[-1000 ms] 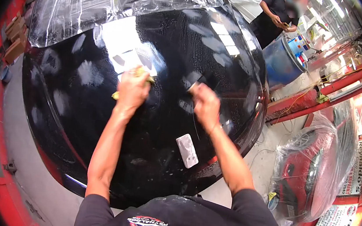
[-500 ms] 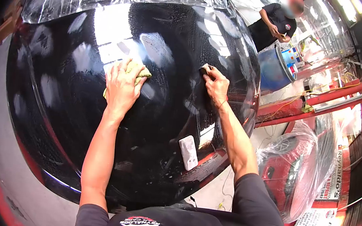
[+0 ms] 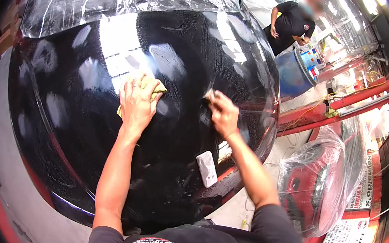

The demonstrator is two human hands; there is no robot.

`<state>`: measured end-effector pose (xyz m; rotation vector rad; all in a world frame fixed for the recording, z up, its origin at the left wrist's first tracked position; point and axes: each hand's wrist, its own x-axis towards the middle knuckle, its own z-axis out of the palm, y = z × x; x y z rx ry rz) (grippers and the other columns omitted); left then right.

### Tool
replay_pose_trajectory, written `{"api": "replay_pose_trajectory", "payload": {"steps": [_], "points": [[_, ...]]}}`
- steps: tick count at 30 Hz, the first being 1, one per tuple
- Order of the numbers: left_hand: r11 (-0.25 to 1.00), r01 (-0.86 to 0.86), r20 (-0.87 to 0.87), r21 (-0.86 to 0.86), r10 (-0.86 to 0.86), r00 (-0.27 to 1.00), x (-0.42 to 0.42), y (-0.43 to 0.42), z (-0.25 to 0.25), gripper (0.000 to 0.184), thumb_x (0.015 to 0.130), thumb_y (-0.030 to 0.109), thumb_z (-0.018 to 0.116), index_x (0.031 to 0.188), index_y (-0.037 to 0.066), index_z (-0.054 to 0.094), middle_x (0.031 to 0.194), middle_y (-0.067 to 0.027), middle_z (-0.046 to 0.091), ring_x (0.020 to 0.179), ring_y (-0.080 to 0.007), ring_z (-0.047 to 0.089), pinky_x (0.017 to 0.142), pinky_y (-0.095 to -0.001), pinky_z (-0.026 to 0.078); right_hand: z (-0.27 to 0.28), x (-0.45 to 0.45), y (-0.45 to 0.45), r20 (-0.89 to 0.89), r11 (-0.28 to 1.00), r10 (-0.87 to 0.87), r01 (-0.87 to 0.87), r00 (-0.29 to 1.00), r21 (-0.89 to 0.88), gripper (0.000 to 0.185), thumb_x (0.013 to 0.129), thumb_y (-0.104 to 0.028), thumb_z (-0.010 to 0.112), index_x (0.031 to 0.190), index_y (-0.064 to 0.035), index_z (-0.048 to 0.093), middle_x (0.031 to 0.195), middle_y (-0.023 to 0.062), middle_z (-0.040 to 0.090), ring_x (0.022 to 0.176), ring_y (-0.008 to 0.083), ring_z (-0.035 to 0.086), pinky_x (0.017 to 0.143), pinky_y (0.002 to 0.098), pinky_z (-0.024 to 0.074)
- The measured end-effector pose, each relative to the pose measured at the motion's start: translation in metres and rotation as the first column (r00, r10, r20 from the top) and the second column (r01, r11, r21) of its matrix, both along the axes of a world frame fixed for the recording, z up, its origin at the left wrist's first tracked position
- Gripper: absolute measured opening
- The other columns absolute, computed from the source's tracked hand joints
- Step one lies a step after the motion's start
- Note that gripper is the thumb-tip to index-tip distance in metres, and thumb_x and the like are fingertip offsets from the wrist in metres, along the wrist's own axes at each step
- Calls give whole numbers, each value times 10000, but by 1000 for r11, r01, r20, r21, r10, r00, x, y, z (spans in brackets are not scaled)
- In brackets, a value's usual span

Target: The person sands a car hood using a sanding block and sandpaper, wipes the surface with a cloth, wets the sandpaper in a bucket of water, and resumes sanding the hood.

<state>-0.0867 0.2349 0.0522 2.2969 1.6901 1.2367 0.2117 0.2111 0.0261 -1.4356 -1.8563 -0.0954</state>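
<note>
A black car hood (image 3: 174, 133) fills the middle, its wet-looking surface marked by several dull grey patches. My left hand (image 3: 138, 104) presses a yellow-green cloth (image 3: 161, 88) against it, fingers over the cloth, whose edges stick out past them. To the right, my right hand (image 3: 224, 114) pinches a small pale-and-dark piece, apparently folded sandpaper (image 3: 210, 95), against the hood; the fingers partly hide it. A whitish rectangular block (image 3: 207, 169) with small holes at one end lies on the hood below my right hand.
Clear plastic sheeting (image 3: 88, 3) covers the car beyond the hood. At the back right, a person (image 3: 292, 25) stands beside a blue drum (image 3: 294, 75) with bottles on it. A red metal beam (image 3: 347, 109) and a plastic-wrapped red car (image 3: 314, 181) are on the right.
My right hand has moved down and left across the hood with the small piece. My left hand and cloth sit slightly lower and to the right. The other person's hands have come apart.
</note>
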Motion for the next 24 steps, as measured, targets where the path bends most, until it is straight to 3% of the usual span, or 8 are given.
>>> {"api": "replay_pose_trajectory", "payload": {"steps": [4,6,10,12,15,18,22,24], "points": [[1000,0,6,23,0,1000,-2,-1,-2,347,822,253,782,1150,155,721,1348,-143,586,1263,-353,510,1110,-508,326,27,-12,54,-351,962,-123,24,928,-273,271,802,-76,739,1071,-98,761,1121,175,722,1058,323,696,971,402,539],[1000,6,-19,17,-6,1000,-4,-4,-2,348,825,251,780,1154,156,719,1349,-142,585,1264,-351,509,1110,-507,327,7,-29,2,-4,998,-55,55,998,41,252,808,-73,732,1058,-85,760,1143,175,714,1095,322,679,993,408,526],[1000,14,7,-28,-14,1000,-1,-2,0,351,823,244,780,1158,159,714,1345,-142,584,1264,-352,509,1108,-505,331,30,-14,23,48,991,27,-20,998,-131,162,863,-120,680,1012,-62,705,1050,159,703,1028,363,669,884,432,548],[1000,11,1,16,-11,1000,-1,-3,1,356,811,230,787,1151,156,711,1340,-137,584,1264,-347,510,1106,-507,334,30,-12,65,-81,983,-151,141,985,-122,169,844,-86,647,1005,-65,694,1037,156,694,971,371,671,843,438,545],[999,27,-17,26,-27,999,-1,-2,0,356,816,234,783,1156,156,709,1342,-139,582,1265,-345,510,1104,-506,337,9,-27,6,35,991,-9,4,999,132,315,817,-40,668,1102,-151,742,1116,104,720,1105,312,665,973,411,529],[1000,10,-60,4,-10,998,-1,1,-6,356,835,253,771,1173,161,706,1355,-143,575,1266,-353,507,1104,-509,336,16,-20,-12,55,996,81,-83,995,36,342,814,-37,679,1134,-150,721,1131,117,711,1109,328,655,981,421,518],[1000,-4,-63,15,5,998,-1,0,0,347,843,259,766,1171,160,712,1360,-156,574,1274,-366,501,1104,-511,333,37,-16,52,-59,978,-203,199,977,-70,205,858,-90,658,1059,-55,646,993,164,676,973,408,634,843,468,512],[1000,-5,-66,26,7,998,-1,-1,-4,346,839,258,770,1168,164,715,1352,-156,580,1266,-368,504,1100,-510,335,35,-25,-2,-56,992,13,-20,998,-123,254,848,-53,646,1099,-81,676,1053,141,699,1030,368,655,911,455,519]]}}
